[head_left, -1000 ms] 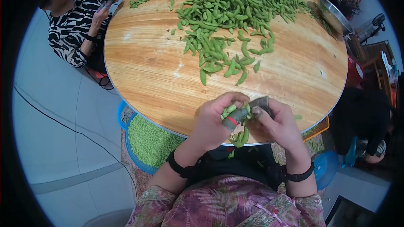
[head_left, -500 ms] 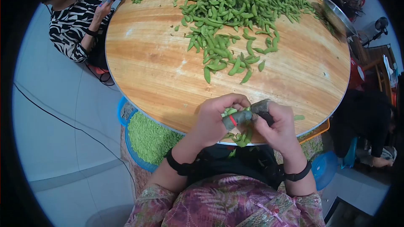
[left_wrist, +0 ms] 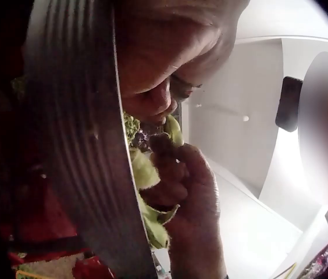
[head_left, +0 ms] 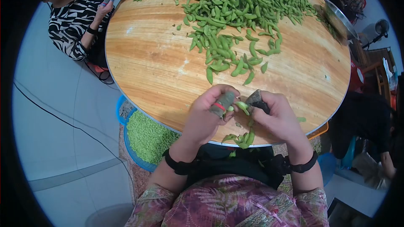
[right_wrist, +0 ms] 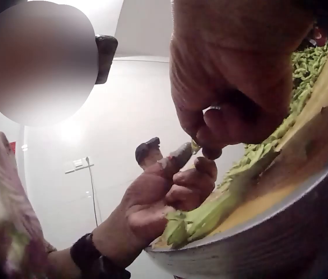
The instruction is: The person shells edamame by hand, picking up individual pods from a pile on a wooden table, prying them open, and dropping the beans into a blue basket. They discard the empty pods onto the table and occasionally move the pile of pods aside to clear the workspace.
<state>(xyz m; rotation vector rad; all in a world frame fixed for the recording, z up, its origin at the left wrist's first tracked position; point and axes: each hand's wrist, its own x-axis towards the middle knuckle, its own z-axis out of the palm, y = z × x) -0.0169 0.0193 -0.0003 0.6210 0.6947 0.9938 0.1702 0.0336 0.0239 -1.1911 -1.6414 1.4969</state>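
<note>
Over the near table edge my left hand (head_left: pixel 202 115) curls its fingers round pale green edamame beans (head_left: pixel 229 109), mostly hidden in the palm. One of its digits wears a grey cover with a red band. My right hand (head_left: pixel 280 115), with a dark wrap on a finger, pinches an edamame pod (head_left: pixel 243 108) between thumb and forefinger. That pod (left_wrist: pixel 174 131) shows between both hands in the left wrist view. Below the hands, a few edamame pods (head_left: pixel 244 138) lie at the table's edge.
A large heap of edamame pods (head_left: pixel 248 4) covers the far part of the round wooden table (head_left: pixel 147 67). A blue basket of shelled beans (head_left: pixel 149 136) stands below at left. A metal bowl (head_left: pixel 338 19) sits at the far right. Another person (head_left: pixel 80 17) works at far left.
The hands have moved apart slightly, the left up and leftward. The pod pinched by my right hand now shows plainly between them. The pods at the table edge stay put.
</note>
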